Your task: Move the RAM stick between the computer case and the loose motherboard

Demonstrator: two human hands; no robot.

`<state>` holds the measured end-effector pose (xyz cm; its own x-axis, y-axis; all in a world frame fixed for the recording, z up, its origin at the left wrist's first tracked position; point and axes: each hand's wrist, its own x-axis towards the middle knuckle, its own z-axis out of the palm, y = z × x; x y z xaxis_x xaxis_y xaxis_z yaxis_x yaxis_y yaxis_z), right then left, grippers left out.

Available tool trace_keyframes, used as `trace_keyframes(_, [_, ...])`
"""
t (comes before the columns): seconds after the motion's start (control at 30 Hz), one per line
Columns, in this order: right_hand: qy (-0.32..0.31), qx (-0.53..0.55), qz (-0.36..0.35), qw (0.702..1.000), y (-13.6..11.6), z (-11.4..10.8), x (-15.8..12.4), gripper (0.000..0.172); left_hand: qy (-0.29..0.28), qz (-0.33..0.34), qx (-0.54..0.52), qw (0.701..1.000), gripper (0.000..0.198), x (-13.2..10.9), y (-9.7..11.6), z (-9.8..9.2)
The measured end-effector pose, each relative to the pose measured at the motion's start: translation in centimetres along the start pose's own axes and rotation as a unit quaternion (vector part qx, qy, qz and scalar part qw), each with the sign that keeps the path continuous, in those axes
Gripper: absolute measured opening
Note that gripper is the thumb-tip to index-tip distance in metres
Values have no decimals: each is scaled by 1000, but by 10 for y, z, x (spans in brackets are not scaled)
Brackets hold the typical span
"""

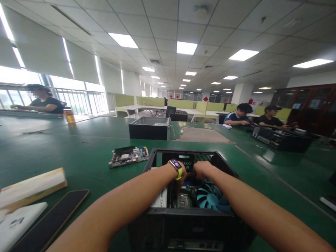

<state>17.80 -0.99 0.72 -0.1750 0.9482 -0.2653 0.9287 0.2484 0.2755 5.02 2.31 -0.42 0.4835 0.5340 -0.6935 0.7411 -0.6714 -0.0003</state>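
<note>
Both of my hands reach into an open black computer case [224,164]. My left hand [183,176], below a smartwatch with a yellow-green band [180,170], points down over the case's inside; its fingers are mostly hidden. Curled closed near the far wall is my right hand [202,169], and what it holds is hard to make out. Something small, dark and reddish shows between the two hands. Below them lie a motherboard with a metal CPU socket [183,202] and a blue-bladed fan [212,199]. A silver power supply [160,199] sits at the case's left side.
A loose motherboard [128,156] rests left of the case on the green table [91,150]. Behind stands another open case [149,129]. A phone [52,224], a white box [21,224] and a long carton [34,185] lie at left. Other people sit left and right, by a black case [280,138].
</note>
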Motion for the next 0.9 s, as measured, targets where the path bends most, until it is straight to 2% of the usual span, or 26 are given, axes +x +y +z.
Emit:
trace_keyframes(0.03, [-2,1,1,1000,0,0,0,38,-10,-7,2,1000,36,1,1,-1])
trace_keyframes(0.13, [-9,5,6,1000,2,1,1,38,15,3,11,1000,36,1,2,-3])
trace_keyframes(0.27, [-12,11,9,1000,3,1,2,42,-3,5,32,999,35,-2,2,-4])
trace_keyframes(0.37, [-8,21,10,1000,3,0,1,42,21,9,4,1000,38,-4,3,-2])
trace_keyframes(0.47, [-4,38,15,999,4,-2,-3,42,4,9,-19,1000,39,-6,7,-2])
trace_keyframes(0.53, [-1,51,24,998,5,-4,-5,39,-12,8,-9,1000,38,-15,10,-7])
trace_keyframes(0.6, [1,67,32,997,9,-6,-6,35,8,19,7,1000,38,-33,8,-18])
trace_keyframes(0.67, [5,87,36,996,17,-11,-7,35,71,59,-27,995,43,-62,-2,-32])
trace_keyframes(0.73, [15,109,34,993,26,-20,-11,35,160,127,-141,969,50,-93,-25,-43])
trace_keyframes(0.77, [17,118,33,992,30,-27,-15,36,217,161,-220,937,55,-107,-42,-45])
trace_keyframes(0.8, [23,135,29,990,32,-35,-22,39,308,183,-288,888,58,-117,-62,-44])
trace_keyframes(0.83, [41,162,18,986,31,-45,-31,43,411,176,-334,830,59,-124,-84,-39])
trace_keyframes(0.87, [74,197,-6,978,27,-55,-43,49,504,127,-358,776,59,-126,-107,-30])
trace_keyframes(0.9, [121,237,-44,963,18,-64,-59,54,571,42,-353,740,58,-125,-130,-18])
